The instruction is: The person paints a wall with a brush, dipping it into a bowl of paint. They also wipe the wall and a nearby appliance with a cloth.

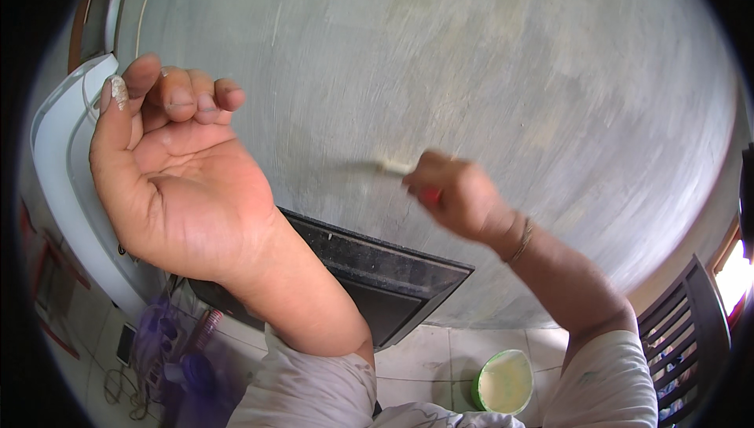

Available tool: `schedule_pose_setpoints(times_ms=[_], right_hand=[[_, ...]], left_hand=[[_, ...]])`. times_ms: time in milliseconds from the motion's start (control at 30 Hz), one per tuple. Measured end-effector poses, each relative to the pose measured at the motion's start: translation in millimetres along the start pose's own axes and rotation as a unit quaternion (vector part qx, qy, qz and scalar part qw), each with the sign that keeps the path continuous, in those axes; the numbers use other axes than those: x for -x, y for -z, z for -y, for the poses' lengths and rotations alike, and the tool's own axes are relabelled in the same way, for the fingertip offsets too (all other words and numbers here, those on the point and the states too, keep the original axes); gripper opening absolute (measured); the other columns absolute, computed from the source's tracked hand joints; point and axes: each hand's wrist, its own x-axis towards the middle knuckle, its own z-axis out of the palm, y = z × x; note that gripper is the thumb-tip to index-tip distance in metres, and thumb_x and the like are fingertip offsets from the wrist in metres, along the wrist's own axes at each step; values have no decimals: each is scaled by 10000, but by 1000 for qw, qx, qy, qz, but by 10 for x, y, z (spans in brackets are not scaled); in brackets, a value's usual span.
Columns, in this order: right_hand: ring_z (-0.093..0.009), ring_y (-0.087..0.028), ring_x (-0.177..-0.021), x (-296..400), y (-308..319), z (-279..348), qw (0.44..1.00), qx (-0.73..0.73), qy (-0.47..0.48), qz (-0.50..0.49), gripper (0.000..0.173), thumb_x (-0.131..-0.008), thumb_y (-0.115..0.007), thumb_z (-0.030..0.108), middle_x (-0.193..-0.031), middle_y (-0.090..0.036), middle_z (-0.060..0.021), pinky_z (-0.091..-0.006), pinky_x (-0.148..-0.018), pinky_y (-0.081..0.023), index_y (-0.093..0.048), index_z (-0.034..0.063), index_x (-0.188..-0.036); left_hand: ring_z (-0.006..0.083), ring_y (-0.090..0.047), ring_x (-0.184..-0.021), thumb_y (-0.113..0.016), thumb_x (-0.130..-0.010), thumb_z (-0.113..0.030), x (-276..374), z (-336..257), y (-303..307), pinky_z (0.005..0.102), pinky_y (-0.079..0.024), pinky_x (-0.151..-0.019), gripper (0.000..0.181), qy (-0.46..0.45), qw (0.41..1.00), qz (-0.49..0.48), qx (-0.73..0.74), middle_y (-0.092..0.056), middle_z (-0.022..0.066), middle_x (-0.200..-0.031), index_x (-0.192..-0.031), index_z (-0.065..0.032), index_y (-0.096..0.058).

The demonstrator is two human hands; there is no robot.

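Note:
My right hand [456, 195] grips a blurred paintbrush [396, 167], with a bit of red handle showing under the fingers. Its pale tip is at the grey, streaky wall [483, 74]; blur hides whether it touches. My left hand [188, 175] is raised at the left, palm toward me, fingers loosely curled and apart, holding nothing. Whitish dried matter coats part of its thumb. On the tiled floor below stands a green tub [505, 382] of cream-coloured liquid, probably paint.
A dusty black cabinet-like object [383, 275] stands against the wall under my arms. Left are a pale plastic piece [76, 175], a phone [125, 344], a cable [121, 390] and purple items [194, 375]. A dark slatted chair back [683, 334] rises at right.

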Motion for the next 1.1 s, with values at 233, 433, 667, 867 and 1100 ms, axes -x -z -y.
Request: schedule_pose_setpoints(times_ms=[233, 433, 667, 867, 1100], right_hand=[[-189, -674, -779, -667, 718, -135, 906, 149, 125, -376, 130, -864, -735, 9, -908, -659, -59, -306, -678, -538, -735, 57, -984], [-219, -666, -851, -451, -185, 189, 960, 169, 166, -147, 239, -733, -735, 72, -930, -606, -49, -329, -701, -582, -699, 112, -966], [-320, -683, -811, -447, -786, 261, 994, -93, 48, 10, 134, -836, -717, 78, -923, -665, -122, -409, -709, -556, -695, 59, -967], [-312, -697, -820, -1030, 35, 114, 975, -62, 8, -213, 130, -871, -727, 186, -920, -701, -126, -395, -743, -564, -734, 99, -967], [-370, -673, -934, -1129, -497, 498, 991, -128, -12, -36, 151, -866, -682, 191, -968, -706, -173, -445, -839, -551, -723, 95, -974]], left_hand=[[161, -421, -759, -510, -956, -197, 15, 7, -13, 342, -352, -733, 277, -2, 1000, -11, -2, -499, 53, -809, -970, 37, -657], [163, -429, -769, -511, -958, -197, -12, -14, 32, 345, -358, -739, 277, -2, 1000, -8, -8, -494, 58, -816, -977, 39, -654], [172, -430, -786, -513, -957, -194, -62, -38, 126, 354, -361, -756, 285, -21, 1000, -18, 4, -483, 70, -821, -991, 54, -649], [179, -426, -784, -518, -953, -195, -33, -11, 163, 358, -358, -760, 294, -13, 1000, -25, 7, -475, 71, -804, -998, 67, -643], [181, -412, -787, -503, -950, -202, -64, -144, 205, 366, -349, -752, 308, -25, 999, -15, 15, -465, 71, -800, -1000, 68, -640]])
